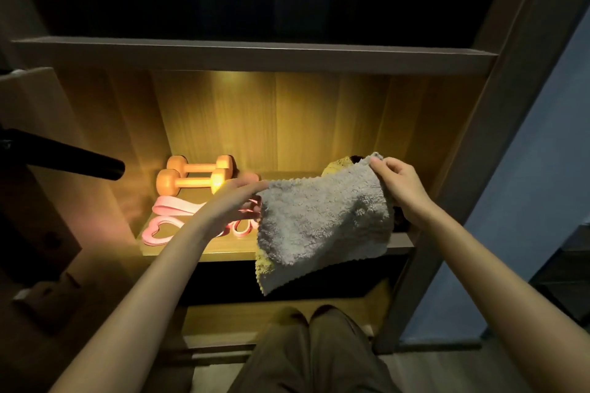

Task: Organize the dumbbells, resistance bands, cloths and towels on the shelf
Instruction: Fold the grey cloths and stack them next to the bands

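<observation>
The job was about half done. Two orange dumbbells [191, 175] lay side by side at the back left of the lit shelf [223, 253]. The pink bands [169, 217] lay just in front of them, in loose loops and not neatly placed. I counted at least two bands, maybe three, but the left arm hid part of them.

The grey cloth [322, 220] was not put away yet. It hung in the air in front of the right half of the shelf, held up by its two top corners. The left hand [236, 198] pinched the left corner with long, nearly straight fingers [252, 185]. The right hand [399, 188] had its thumb and fingers clamped on the right corner.

Some yellow cloth [338, 164] peeked out behind the grey one, and more showed at its lower edge. I could not tell if it was a second cloth or the other side of the same one. So that made one cloth for sure, maybe two.

I think the cloth needed folding and a spot on the right side, and the bands needed tidying.
</observation>
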A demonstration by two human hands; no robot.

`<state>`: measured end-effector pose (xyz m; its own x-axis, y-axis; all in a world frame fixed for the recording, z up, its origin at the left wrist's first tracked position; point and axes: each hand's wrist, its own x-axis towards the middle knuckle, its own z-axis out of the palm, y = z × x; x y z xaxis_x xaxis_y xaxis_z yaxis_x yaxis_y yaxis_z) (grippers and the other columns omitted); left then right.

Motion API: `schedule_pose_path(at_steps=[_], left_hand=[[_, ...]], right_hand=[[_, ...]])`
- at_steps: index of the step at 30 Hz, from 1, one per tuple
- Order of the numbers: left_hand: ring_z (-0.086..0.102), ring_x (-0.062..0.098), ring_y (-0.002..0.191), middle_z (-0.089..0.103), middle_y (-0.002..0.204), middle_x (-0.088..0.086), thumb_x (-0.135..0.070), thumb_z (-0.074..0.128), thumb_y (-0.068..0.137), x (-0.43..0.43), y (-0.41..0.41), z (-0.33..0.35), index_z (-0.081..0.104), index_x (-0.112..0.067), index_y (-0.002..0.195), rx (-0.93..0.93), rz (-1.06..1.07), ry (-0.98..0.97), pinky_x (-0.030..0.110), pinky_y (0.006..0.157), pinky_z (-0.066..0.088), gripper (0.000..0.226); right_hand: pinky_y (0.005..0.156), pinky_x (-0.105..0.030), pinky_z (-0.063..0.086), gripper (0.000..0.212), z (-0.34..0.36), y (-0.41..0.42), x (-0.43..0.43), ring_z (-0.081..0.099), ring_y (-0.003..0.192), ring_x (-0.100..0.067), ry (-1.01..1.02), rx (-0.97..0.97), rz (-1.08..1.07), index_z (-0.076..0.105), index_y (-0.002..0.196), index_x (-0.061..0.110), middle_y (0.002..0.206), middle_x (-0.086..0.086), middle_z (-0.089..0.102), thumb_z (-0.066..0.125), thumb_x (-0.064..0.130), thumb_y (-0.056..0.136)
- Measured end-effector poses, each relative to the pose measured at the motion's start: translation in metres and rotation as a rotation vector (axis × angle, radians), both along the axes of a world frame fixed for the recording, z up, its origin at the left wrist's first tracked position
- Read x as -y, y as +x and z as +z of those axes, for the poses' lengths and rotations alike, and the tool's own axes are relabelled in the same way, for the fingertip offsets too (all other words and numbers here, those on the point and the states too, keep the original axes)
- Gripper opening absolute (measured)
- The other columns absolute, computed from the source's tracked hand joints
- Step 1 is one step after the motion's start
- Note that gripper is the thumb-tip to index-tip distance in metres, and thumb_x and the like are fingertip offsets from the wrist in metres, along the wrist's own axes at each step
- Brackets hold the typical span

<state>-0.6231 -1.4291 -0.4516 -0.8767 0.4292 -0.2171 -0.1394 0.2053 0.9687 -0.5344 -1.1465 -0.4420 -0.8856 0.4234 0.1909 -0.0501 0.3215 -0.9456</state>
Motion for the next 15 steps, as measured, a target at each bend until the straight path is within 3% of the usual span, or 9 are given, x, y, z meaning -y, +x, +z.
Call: schedule_pose_path(at_steps=[5,9,15], left_hand=[[0.06,0.019,0.096,0.068,0.107,0.009,-0.037,0.072,0.076,-0.02,0.006,0.0,0.069,-0.008,0.105,0.067,-0.035,0.094,0.028,0.083,0.05,0.041],[0.066,0.015,0.088,0.073,0.097,0.006,-0.032,0.072,0.075,-0.035,0.014,-0.008,0.069,-0.003,0.103,0.083,-0.062,0.128,0.024,0.079,0.05,0.041],[0.07,0.013,0.084,0.074,0.097,0.007,-0.023,0.071,0.08,-0.054,0.023,-0.019,0.071,-0.006,0.094,0.088,-0.088,0.167,0.017,0.068,0.053,0.022]], right_hand=[[0.068,-0.027,0.051,0.015,-0.004,0.003,0.022,0.065,0.079,-0.014,0.028,-0.111,0.015,0.064,0.094,0.01,0.082,-0.003,0.068,0.065,0.023,0.089],[0.071,-0.024,0.055,0.009,-0.011,0.011,0.047,0.065,0.083,-0.006,0.203,-0.193,-0.035,0.069,0.088,0.015,0.087,0.006,0.069,0.07,0.023,0.085],[0.072,-0.02,0.051,0.007,-0.033,0.018,0.067,0.062,0.08,-0.001,0.373,-0.265,-0.067,0.074,0.087,0.021,0.084,0.013,0.068,0.075,0.021,0.08]])
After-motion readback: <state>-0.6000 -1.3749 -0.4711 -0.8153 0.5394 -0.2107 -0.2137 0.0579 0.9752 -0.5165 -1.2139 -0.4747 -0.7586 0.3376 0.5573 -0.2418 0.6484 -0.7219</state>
